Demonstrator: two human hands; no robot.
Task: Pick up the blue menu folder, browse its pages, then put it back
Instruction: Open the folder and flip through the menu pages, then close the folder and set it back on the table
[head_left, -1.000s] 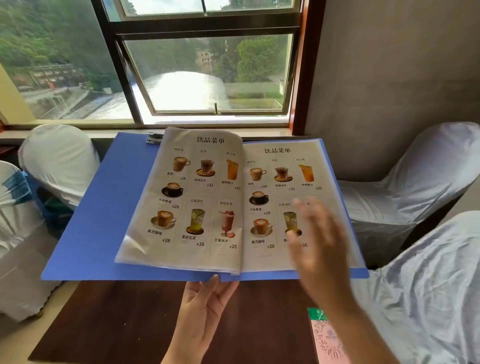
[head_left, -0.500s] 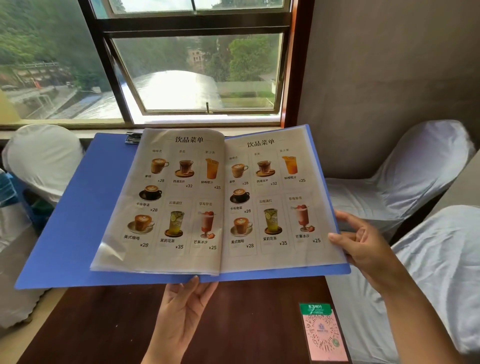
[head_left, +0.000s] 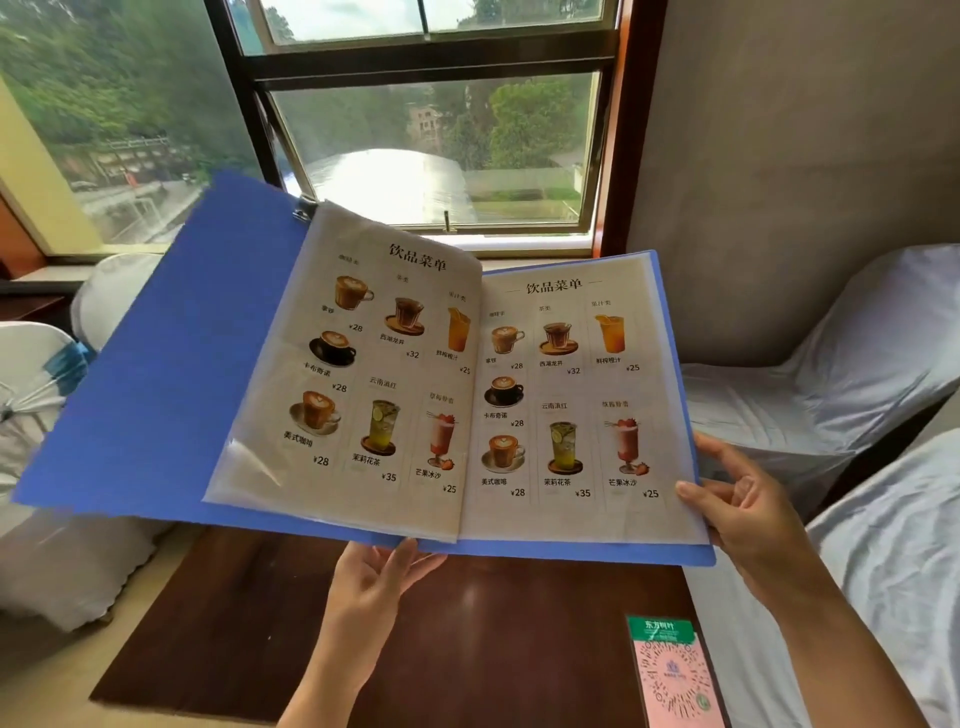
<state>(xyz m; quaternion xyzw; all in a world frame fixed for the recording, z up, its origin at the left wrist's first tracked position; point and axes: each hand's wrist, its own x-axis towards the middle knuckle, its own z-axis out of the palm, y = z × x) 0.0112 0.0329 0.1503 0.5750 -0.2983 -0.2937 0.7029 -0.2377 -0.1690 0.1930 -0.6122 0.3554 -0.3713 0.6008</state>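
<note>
The blue menu folder (head_left: 156, 395) is open and held in the air above the dark wooden table (head_left: 467, 639), tilted with its left cover raised. Two drink menu pages in clear sleeves face me, with pictures of coffees, teas and juices. My left hand (head_left: 374, 582) supports the folder from below at the spine, fingers under the bottom edge. My right hand (head_left: 743, 509) grips the right edge of the right-hand page and cover, thumb on top.
A pink and green QR code card (head_left: 670, 670) lies on the table at the near right. White-covered chairs stand at the left (head_left: 62, 561) and right (head_left: 841, 374). A window (head_left: 431, 150) is straight ahead, a grey wall to its right.
My right hand swung from over the right page to its right edge and took hold there. The folder rose and tilted, its left cover lifting higher. My left hand stayed under the spine.
</note>
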